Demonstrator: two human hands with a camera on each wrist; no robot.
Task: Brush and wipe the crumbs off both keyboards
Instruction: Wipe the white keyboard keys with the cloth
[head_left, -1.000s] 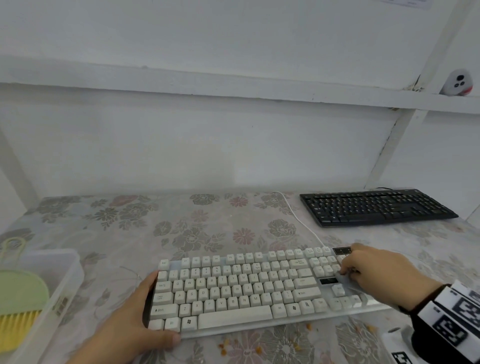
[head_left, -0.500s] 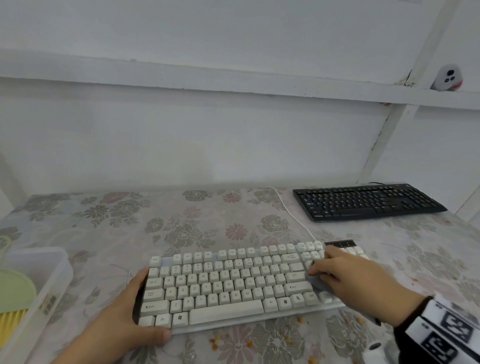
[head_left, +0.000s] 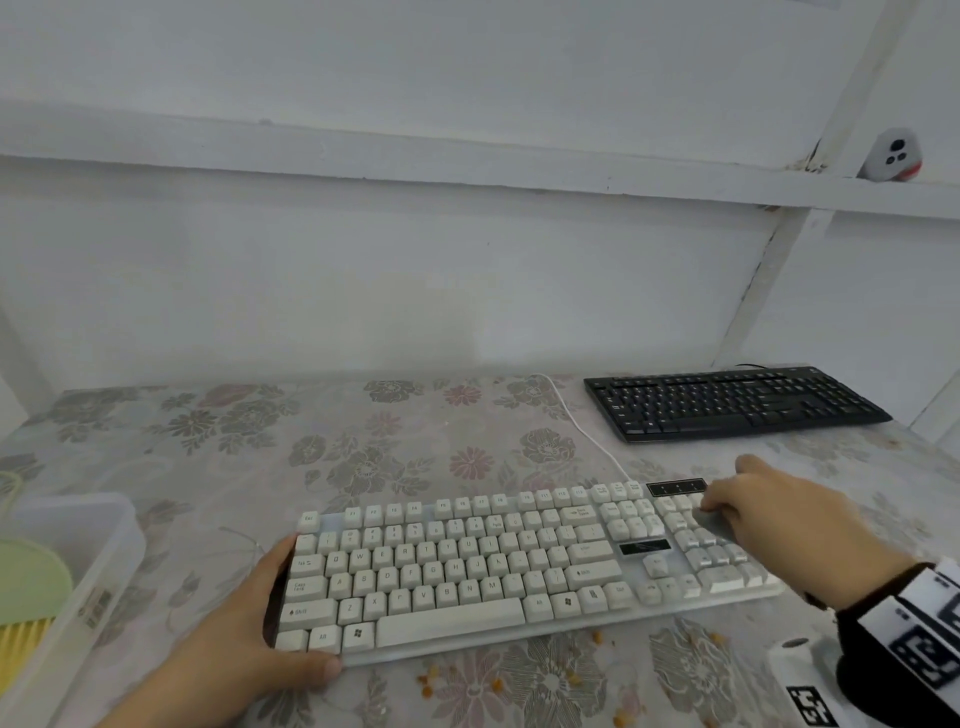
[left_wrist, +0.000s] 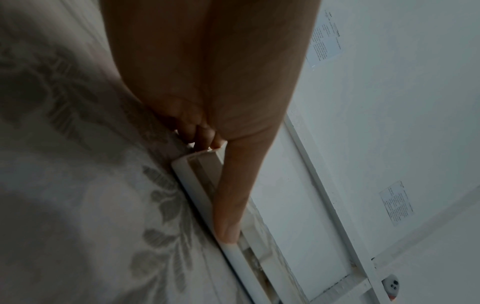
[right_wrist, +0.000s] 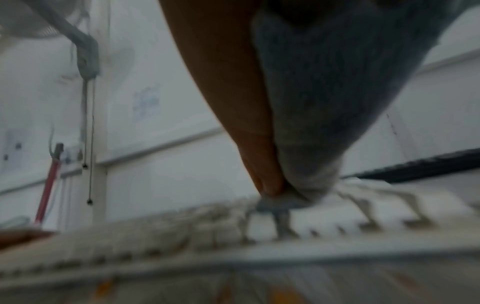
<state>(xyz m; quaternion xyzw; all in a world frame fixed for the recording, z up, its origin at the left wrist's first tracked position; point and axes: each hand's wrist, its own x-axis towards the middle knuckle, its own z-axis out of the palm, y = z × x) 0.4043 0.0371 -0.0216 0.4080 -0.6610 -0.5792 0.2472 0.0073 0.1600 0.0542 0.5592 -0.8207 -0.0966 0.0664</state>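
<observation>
Two keyboards lie on the desk: one white keyboard at six o'clock and one black keyboard at two o'clock. One clear plastic box sits at eight o'clock, holding one green brush. Two hands show: left hand, right hand. Orange crumbs, too scattered to count, lie at six o'clock.

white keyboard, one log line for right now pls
left hand grips white keyboard left end | right hand wipes numpad with cloth | black keyboard untouched
</observation>
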